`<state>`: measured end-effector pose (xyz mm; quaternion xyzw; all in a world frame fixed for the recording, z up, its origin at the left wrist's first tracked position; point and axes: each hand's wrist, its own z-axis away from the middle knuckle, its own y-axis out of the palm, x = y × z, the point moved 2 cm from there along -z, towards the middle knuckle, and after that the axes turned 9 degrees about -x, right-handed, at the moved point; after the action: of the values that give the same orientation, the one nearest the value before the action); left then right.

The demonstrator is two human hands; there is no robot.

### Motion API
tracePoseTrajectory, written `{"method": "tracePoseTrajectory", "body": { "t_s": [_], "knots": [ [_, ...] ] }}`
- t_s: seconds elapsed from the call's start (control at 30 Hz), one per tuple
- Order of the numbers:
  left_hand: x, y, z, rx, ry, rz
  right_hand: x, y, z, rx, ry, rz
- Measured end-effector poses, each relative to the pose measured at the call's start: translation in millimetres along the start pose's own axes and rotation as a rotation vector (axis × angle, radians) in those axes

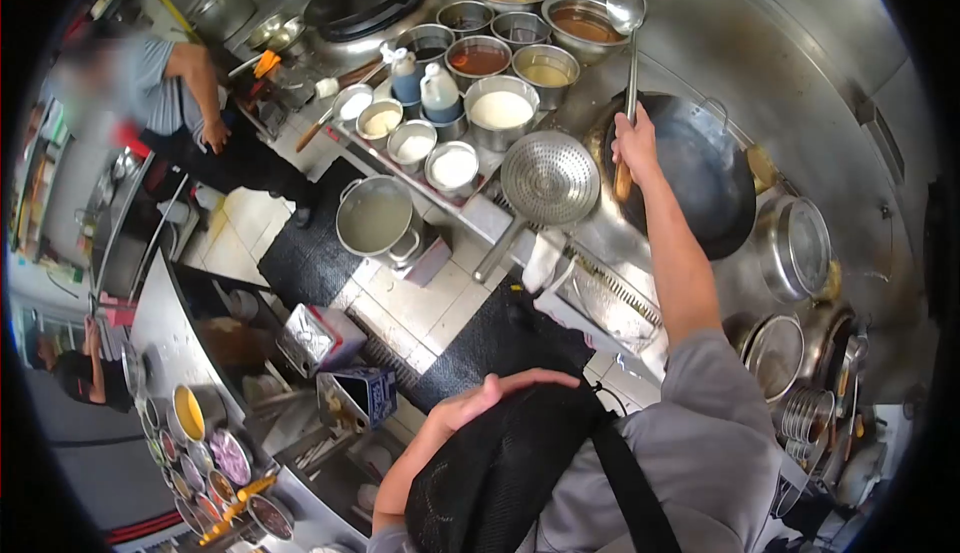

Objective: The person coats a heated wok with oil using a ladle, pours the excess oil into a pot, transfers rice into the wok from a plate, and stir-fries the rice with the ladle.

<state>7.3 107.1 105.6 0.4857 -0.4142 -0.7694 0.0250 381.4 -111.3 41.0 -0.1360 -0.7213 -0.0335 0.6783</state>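
Observation:
My right hand (636,145) is closed around the handle of a ladle (631,78) and reaches out over a dark wok (695,178). The ladle's metal bowl points away from me, above the sauce pots at the back. Some of the wok's near rim is hidden behind my arm. My left hand (490,400) is held close to my body, by a black mesh-like item (490,468), with its fingers stretched out and nothing visible in them. Whether it touches that item I cannot tell.
A perforated strainer (550,178) rests left of the wok. Seasoning bowls (452,166), squeeze bottles (440,91) and sauce pots (505,108) crowd the counter. A large pot (375,215) stands lower down. One person (170,83) stands at left; another (85,368) is farther off.

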Motion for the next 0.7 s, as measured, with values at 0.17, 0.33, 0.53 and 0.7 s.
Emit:
{"method": "tracePoseTrajectory", "body": {
  "t_s": [0.17,0.33,0.53,0.7],
  "knots": [
    [-92,13,-15,-0.348,0.022,-0.188,-28,23,-141,0.035,0.139,0.059],
    [-95,2,-18,-0.463,0.150,-0.218,-29,50,-214,0.056,0.245,0.092],
    [-89,1,-35,-0.617,0.178,0.000,-24,59,-243,0.090,0.489,0.062],
    [-90,10,-39,-0.684,0.196,0.020,-16,55,-258,0.208,0.720,-0.506]
  ]
}}
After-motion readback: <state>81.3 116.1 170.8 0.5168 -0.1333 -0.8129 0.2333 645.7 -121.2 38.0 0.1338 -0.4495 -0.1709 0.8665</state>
